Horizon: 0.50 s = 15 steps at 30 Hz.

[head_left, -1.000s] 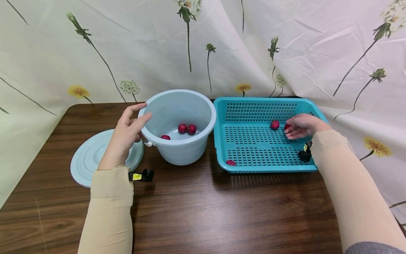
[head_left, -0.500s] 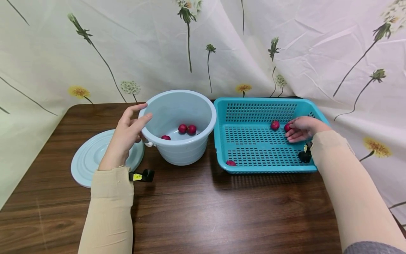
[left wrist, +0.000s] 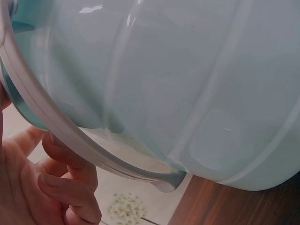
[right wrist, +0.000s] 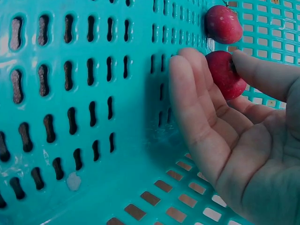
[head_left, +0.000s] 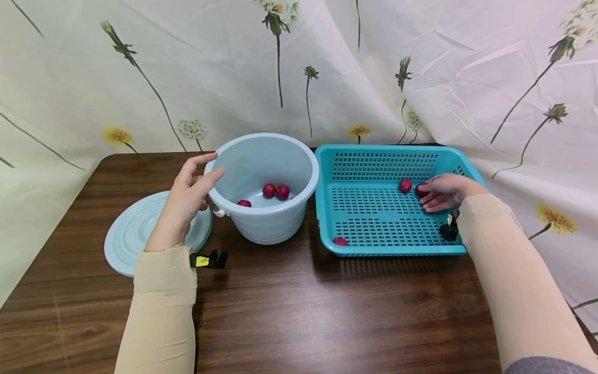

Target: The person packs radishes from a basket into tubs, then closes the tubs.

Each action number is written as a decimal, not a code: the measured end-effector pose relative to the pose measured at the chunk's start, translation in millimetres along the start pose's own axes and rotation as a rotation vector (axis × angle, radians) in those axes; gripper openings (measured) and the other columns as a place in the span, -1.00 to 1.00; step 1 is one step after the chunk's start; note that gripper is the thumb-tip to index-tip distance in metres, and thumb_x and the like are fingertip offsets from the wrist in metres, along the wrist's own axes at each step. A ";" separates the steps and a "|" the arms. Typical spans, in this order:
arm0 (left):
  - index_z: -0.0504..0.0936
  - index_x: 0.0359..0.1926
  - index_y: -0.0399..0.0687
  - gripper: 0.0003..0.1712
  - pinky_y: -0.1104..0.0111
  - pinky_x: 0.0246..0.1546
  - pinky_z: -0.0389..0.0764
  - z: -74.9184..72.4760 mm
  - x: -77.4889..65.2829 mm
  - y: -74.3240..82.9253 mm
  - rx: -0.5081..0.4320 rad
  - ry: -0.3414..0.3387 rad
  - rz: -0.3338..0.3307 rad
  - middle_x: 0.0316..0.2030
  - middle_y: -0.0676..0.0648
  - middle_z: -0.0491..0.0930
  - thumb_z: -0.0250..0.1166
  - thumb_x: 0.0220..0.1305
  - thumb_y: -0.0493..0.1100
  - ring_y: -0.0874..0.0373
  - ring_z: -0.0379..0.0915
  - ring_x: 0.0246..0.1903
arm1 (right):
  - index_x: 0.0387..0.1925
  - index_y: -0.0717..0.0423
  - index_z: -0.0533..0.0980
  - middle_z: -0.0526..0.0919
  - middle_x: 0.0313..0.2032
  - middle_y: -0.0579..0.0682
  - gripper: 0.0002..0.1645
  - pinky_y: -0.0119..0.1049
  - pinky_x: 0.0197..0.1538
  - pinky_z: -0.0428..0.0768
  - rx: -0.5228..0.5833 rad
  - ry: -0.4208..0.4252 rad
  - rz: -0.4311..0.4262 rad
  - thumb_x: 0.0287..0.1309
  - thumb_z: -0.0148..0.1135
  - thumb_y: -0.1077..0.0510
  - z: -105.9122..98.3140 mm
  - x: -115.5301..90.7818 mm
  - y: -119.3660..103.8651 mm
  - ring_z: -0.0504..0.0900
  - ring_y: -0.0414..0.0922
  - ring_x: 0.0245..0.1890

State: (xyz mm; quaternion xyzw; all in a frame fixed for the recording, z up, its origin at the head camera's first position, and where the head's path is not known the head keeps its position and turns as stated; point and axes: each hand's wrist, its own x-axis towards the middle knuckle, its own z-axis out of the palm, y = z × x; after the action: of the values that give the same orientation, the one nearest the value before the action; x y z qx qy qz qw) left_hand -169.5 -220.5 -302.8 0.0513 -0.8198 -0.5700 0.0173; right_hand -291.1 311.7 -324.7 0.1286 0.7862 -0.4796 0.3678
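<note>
Two bare hands are at work over a dark wood-grained counter [head_left: 317,317], as I see it through the remote cameras. Right of centre, inside a teal slotted plastic basket [head_left: 388,251], the right hand [head_left: 446,190] pinches a small red radish-like vegetable [right wrist: 222,82] between thumb and fingers, near the basket's side wall. Just beside it, at the upper right of the wrist view, lies another speckled red root [right wrist: 225,27]; one more [head_left: 340,241] sits at the basket's lower left corner.

At centre, the left hand [head_left: 182,202] grips the rim of a pale blue bucket [head_left: 266,226] holding at least three red roots [head_left: 268,190]. A pale blue lid [head_left: 140,228] lies at left, partly behind that forearm.

My judgement on the pinch: keep the thumb opposite the fingers, press lightly since the skin looks smooth, and clear the neighbour and the wall before lifting. A steady left grip should keep the bucket from tipping.

I find no brand on bucket, lid or basket. The left wrist strap [head_left: 215,259] carries a yellow label [head_left: 202,261], its dark lettering too small to read surely.
</note>
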 end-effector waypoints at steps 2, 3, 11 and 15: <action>0.25 0.45 0.32 -0.32 0.34 -0.43 0.40 0.1 -0.3 -0.1 -0.001 0.001 0.002 -0.30 0.05 0.58 0.16 0.37 0.26 0.19 0.49 -0.56 | 0.07 0.15 0.27 0.68 -0.35 0.00 -0.71 -0.19 -0.06 0.70 -0.002 -0.002 0.001 0.52 -0.06 0.04 -0.2 -0.1 -1.3 0.71 -0.14 -0.35; 0.25 0.45 0.32 -0.32 0.33 -0.43 0.40 0.2 -0.5 -0.1 0.000 0.002 0.003 -0.30 0.05 0.58 0.16 0.37 0.26 0.19 0.49 -0.56 | 0.07 0.15 0.26 0.68 -0.35 -0.01 -0.71 -0.19 -0.06 0.70 -0.003 -0.002 0.001 0.52 -0.06 0.04 -0.5 -0.1 -1.9 0.71 -0.14 -0.35; 0.25 0.45 0.32 -0.31 0.32 -0.41 0.41 0.6 -0.9 0.2 0.011 0.004 0.004 -0.27 0.03 0.57 0.15 0.37 0.27 0.13 0.51 -0.53 | 0.08 0.08 0.16 0.69 -0.33 -0.03 -0.67 -0.17 -0.05 0.70 0.010 -0.011 -0.063 0.50 -0.02 0.02 1.0 -0.6 -7.2 0.71 -0.16 -0.36; 0.25 0.45 0.32 -0.31 0.33 -0.41 0.41 1.0 -1.1 0.1 0.009 0.004 0.008 -0.28 0.04 0.57 0.15 0.37 0.26 0.14 0.51 -0.53 | 0.25 0.12 0.06 0.69 -0.32 -0.04 -0.49 -0.16 -0.04 0.69 0.011 -0.013 -0.099 0.50 -0.01 0.01 3.7 -3.1 -10.4 0.71 -0.17 -0.35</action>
State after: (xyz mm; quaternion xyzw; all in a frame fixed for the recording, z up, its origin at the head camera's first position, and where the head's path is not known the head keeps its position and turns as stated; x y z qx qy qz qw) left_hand -168.5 -219.5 -303.0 0.0492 -0.8227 -0.5660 0.0209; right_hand -293.0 303.8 -316.7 0.0884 0.7866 -0.5023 0.3479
